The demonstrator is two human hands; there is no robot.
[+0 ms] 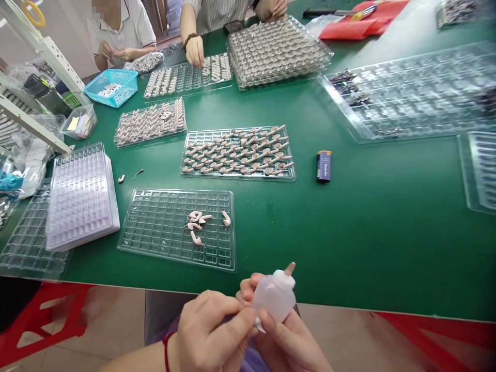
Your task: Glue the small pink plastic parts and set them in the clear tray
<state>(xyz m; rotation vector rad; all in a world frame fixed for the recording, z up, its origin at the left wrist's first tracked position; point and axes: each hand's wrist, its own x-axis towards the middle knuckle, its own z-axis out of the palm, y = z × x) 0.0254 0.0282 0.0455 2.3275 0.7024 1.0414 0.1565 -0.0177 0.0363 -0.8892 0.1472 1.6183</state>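
Observation:
My right hand is closed around a small translucent white squeeze bottle, its tan nozzle pointing up. My left hand, with a red cord at the wrist, is closed in a pinch against the bottle's near side. A small white piece shows at those fingertips; its kind is mostly hidden. Both hands are at the table's front edge. Beyond them lies a clear compartment tray with several pale pink, curved earphone-like pieces on its right part.
Behind stands a tray of pale earpieces, with a blue lighter to its right. Stacked trays are at left. Two co-workers sit across, near filled trays and a blue basket. Red stools stand below the table.

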